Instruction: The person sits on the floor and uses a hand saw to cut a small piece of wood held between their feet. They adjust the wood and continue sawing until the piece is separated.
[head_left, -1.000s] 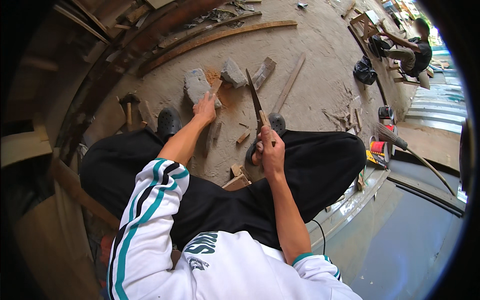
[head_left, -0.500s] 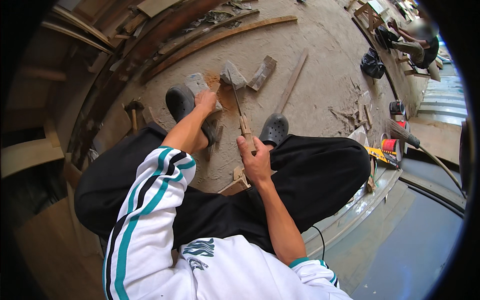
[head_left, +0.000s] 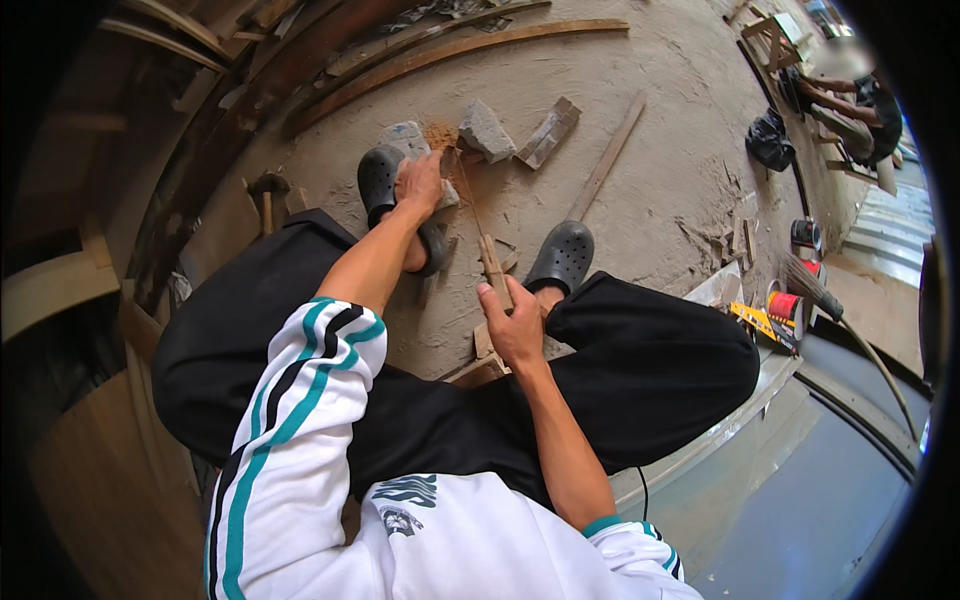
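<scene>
My right hand (head_left: 517,325) is closed round the wooden handle (head_left: 494,262) of a thin-bladed saw, held between my feet. Its narrow blade (head_left: 470,200) points away from me, the far end close to my left hand's fingers. My left hand (head_left: 418,182) is bent down beside the left clog (head_left: 378,180), fingers curled near a pale grey block (head_left: 405,138); what they grip is hidden. Orange-brown dust (head_left: 440,135) lies on the ground just beyond. Right of it are a rough grey chunk (head_left: 486,131) and a weathered oblong block (head_left: 549,132).
A wooden strip (head_left: 610,155) lies beyond my right clog (head_left: 562,255). A hammer (head_left: 267,200) is at the left, long boards (head_left: 460,60) at the far left. Paint cans (head_left: 785,305), a broom (head_left: 815,285) and a black bag (head_left: 769,140) are right. Another person (head_left: 860,115) sits far right.
The saw has drawn back and left, its blade now away from the grey chunk. My left hand stays beside the left clog. The whole view has shifted slightly.
</scene>
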